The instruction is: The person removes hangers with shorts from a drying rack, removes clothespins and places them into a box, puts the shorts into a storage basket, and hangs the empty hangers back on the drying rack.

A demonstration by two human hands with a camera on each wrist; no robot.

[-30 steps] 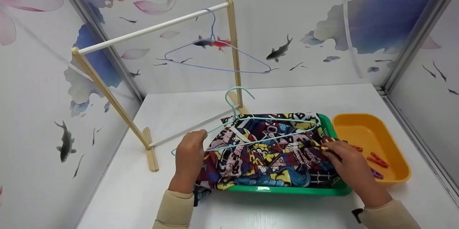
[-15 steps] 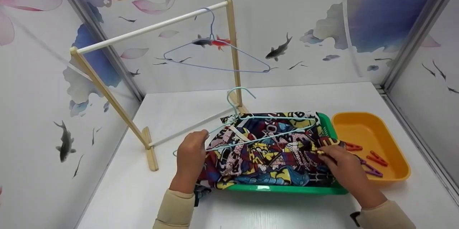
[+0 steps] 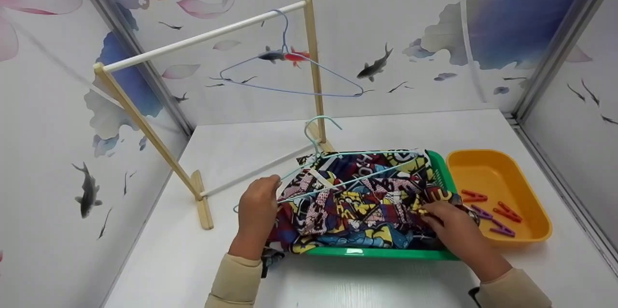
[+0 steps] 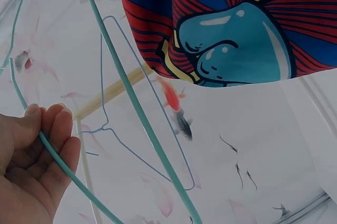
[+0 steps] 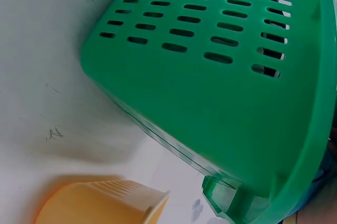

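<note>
A mint-green wire hanger [image 3: 317, 149] lies tilted over a colourful printed garment [image 3: 357, 209]. Its left arm is pinched by my left hand [image 3: 257, 214]; in the left wrist view, thumb and fingers close on the hanger wire [image 4: 55, 155]. The garment is heaped in a green basket [image 3: 400, 253], with a corner hanging over the front left. My right hand [image 3: 461, 233] pinches the garment's cloth at the basket's right side. The right wrist view shows mostly the perforated green basket [image 5: 174, 92]; the fingers are hidden there.
Right of the basket stands a yellow basin [image 3: 487, 168] holding several red and purple clothes pegs [image 3: 507, 212]. A wooden rack with a white rail [image 3: 203, 37] rises at the back left, carrying a bare blue hanger [image 3: 285, 40]. Patterned walls enclose the white table [image 3: 164, 259].
My right hand has moved left with the pinched cloth, uncovering more pegs in the basin. The hanger's right end has shifted slightly left and up; my left hand stays nearly still.
</note>
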